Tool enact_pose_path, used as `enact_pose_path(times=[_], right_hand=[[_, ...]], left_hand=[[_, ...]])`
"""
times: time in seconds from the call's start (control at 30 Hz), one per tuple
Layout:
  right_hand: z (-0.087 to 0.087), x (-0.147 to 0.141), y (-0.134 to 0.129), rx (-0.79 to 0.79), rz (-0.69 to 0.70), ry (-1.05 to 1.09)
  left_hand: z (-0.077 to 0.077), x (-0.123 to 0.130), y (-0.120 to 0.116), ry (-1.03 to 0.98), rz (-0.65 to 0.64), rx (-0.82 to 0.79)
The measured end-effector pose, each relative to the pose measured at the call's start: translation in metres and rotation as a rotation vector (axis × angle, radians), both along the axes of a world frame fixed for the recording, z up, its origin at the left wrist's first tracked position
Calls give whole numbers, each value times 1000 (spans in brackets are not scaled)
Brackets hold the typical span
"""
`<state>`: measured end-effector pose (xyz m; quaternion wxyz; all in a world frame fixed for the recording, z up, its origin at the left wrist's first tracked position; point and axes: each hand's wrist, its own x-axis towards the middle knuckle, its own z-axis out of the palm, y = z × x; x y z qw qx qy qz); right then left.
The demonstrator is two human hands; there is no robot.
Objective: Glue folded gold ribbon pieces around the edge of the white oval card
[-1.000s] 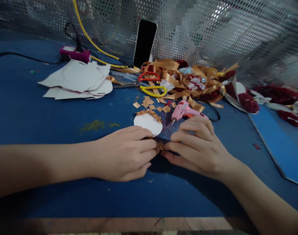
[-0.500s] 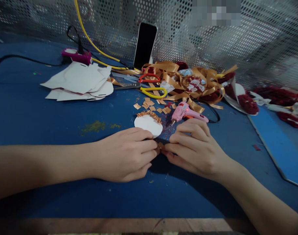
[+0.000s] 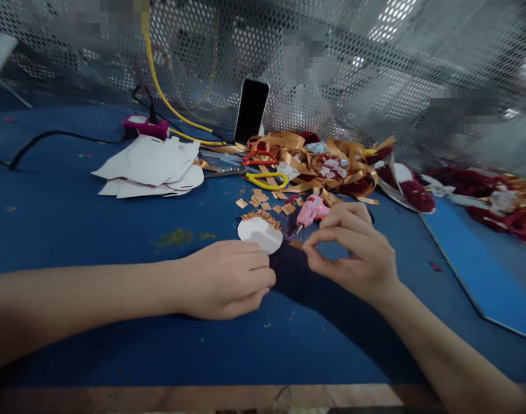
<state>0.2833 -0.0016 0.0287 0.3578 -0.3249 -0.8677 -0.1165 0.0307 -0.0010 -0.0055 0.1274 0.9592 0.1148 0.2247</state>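
A person's right hand (image 3: 304, 246) pinches a tan ribbon square (image 3: 296, 245) between thumb and forefinger at a blue table (image 3: 116, 351), while the left hand (image 3: 228, 279) lies curled at the near edge of a white disc (image 3: 258, 233) with gathered ribbon along its far rim; from here I cannot tell whether it grips the disc. A pink glue gun (image 3: 311, 210) lies just beyond the right hand. Past the disc are loose squares (image 3: 258, 198), scissors (image 3: 267, 181) with red and yellow handles, and a ribbon heap (image 3: 284, 141). White cutouts (image 3: 151, 169) lie stacked to the left; a phone (image 3: 252, 109) leans upright behind.
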Motion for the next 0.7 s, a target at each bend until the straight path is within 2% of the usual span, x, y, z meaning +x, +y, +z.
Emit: enact_pose_path(times=[0.07, 0.2, 0.23, 0.3, 0.37, 0.47, 0.7], right_hand=[[7, -3, 3, 74, -31, 46], [18, -16, 3, 209, -62, -57], [18, -19, 1, 257, -65, -111], [13, -22, -5, 340, -29, -219], [4, -20, -11, 390, 62, -305], [-6, -15, -18, 426, 185, -374], [-5, -9, -21, 410, 163, -378]], left_hand=[[2, 1, 3, -77, -10, -331], [6, 7, 7, -335, 103, -1314], [6, 9, 8, -404, 115, -1496], [6, 11, 9, -497, 123, -1706], [6, 12, 9, -505, 157, -1770], [8, 13, 10, -495, 220, -1768], [7, 14, 11, -471, 293, -1665]])
